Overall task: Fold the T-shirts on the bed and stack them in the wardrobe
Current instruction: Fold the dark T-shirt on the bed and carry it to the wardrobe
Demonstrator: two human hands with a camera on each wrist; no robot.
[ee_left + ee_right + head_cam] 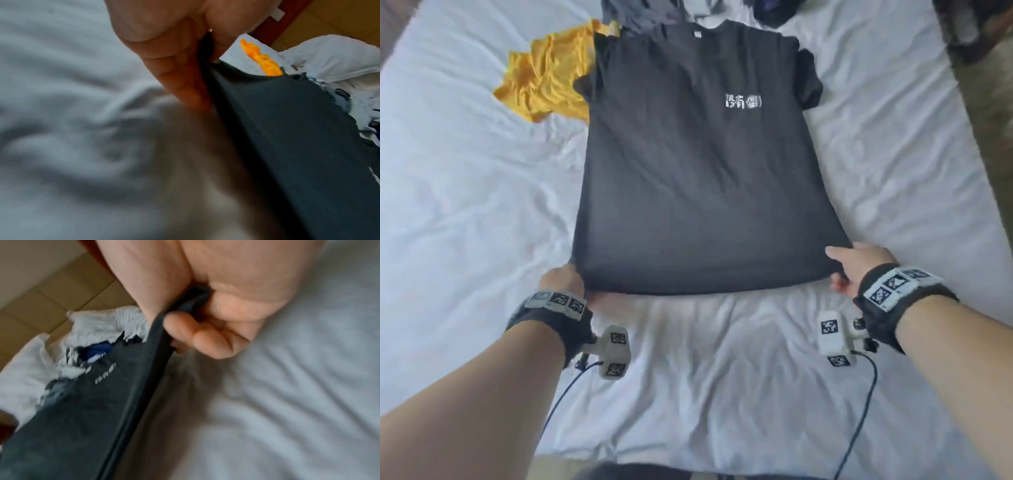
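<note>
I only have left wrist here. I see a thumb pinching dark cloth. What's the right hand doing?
Observer: The right hand pinches the black T-shirt at its other hem corner.
Operator: Shirt flat or bunched?
Observer: It is spread out front up on the bed, white print showing, collar at the far end.
Operator: The orange thing behind it?
Observer: That is a crumpled yellow shirt, on the left of the black one, its edge tucked under the black shirt's sleeve.
Operator: Left hand from above?
Observer: The left hand has its grip on the near left hem corner.
</note>
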